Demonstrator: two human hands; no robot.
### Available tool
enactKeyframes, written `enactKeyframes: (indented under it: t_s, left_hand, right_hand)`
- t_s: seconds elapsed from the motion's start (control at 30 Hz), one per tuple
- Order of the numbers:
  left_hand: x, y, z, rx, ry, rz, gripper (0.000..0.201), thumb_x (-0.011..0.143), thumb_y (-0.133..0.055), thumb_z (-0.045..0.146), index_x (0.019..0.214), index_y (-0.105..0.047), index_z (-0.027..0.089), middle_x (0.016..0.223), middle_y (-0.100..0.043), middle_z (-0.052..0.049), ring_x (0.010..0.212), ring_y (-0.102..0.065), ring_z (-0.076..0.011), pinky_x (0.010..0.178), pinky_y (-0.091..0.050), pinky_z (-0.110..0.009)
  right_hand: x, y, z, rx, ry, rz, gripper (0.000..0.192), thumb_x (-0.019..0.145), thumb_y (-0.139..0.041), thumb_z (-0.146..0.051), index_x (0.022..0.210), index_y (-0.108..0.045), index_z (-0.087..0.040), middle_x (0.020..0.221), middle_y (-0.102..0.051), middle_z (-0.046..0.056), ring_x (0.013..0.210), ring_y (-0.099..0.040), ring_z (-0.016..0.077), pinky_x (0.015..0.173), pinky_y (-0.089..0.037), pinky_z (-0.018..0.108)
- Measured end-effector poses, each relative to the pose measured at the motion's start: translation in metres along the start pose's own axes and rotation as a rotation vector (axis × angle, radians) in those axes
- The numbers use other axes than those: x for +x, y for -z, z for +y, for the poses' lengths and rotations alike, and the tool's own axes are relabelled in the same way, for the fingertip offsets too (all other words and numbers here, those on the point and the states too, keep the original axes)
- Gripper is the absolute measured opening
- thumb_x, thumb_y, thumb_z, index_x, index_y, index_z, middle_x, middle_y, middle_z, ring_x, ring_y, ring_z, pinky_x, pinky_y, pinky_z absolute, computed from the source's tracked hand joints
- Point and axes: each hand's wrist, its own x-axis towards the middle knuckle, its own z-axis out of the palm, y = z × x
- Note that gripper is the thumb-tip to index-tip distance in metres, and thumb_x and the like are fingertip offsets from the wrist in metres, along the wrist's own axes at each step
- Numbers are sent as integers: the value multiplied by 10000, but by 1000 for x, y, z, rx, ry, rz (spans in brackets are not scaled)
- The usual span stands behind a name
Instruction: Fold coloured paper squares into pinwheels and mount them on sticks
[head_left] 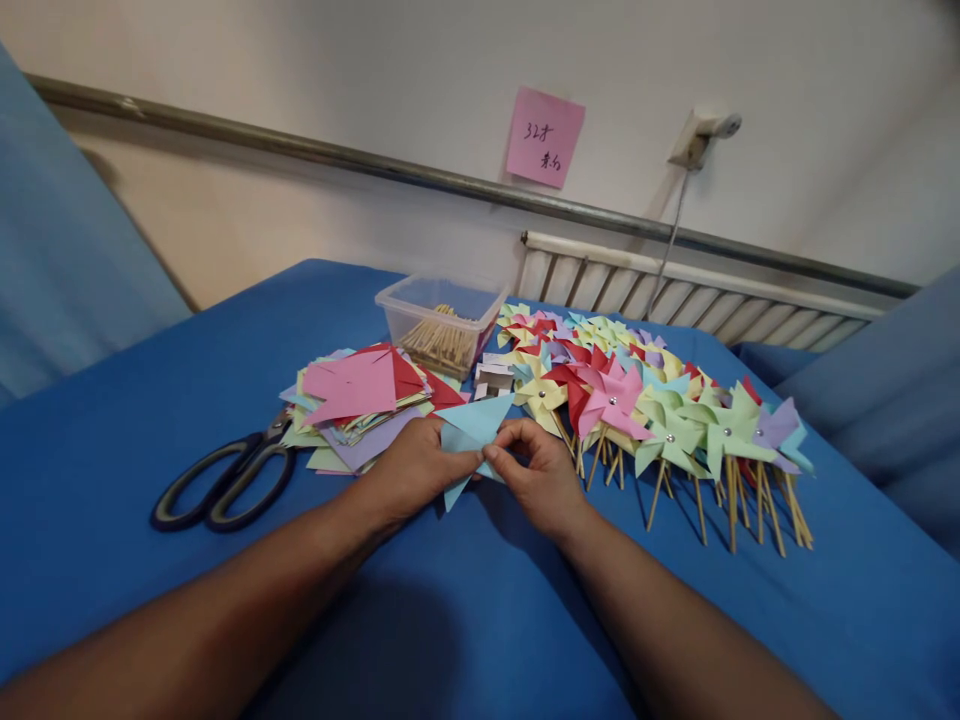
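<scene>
A light blue paper pinwheel sheet (474,420) with cut corners is held between both hands above the blue cloth. My left hand (420,462) is closed on its left side, thumb flat on the paper near the middle. At the right side, my right hand (541,470) pinches the paper with thumb and forefinger, close to the left thumb. The fingers behind the sheet are hidden. Just left of my hands lies a pile of cut coloured paper sheets (352,385), a pink one on top.
Black-handled scissors (225,480) lie left of the pile. Behind stand a clear plastic box (442,320) of wooden sticks and a small white box (493,375). Many finished pinwheels (615,398) on sticks fill the right side. A radiator (675,285) is beyond the blue-covered table (112,430).
</scene>
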Motion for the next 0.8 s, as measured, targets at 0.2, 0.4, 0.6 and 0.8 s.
enactKeyframes:
  t_s: [0.2,0.4,0.6,0.8]
  left_hand:
    - [1,2,-3,59,30,12,181,645,-661,309,586,-617,143,517,-564,18,460,-452,-103,439,-301,-212]
    - [-1,1,2,37,40,38,199,662,-652,307,552,-594,152,492,-547,31,452,-431,-92,438,-299,-204]
    - [-1,2,3,47,25,63,240,670,-660,355,558,-585,156,501,-543,38,463,-430,-93,452,-305,-210]
    - [-1,2,5,79,30,73,214,675,-654,338,582,-582,160,497,-534,41,449,-422,-93,450,-301,-213]
  right_hand:
    - [1,0,1,78,-24,-26,158,744,-683,-312,732,-573,-200,721,-573,-13,682,-507,138,662,-416,277]
    - [-1,0,-3,168,-51,-6,227,682,-742,-330,765,-568,-210,882,-621,15,814,-566,170,778,-450,328]
    - [-2,0,-4,136,-43,-6,213,682,-731,-300,775,-564,-206,885,-626,16,828,-577,169,785,-446,319]
    - [1,1,-2,233,-114,10,340,631,-794,-327,875,-583,-219,872,-660,21,804,-603,177,764,-485,327]
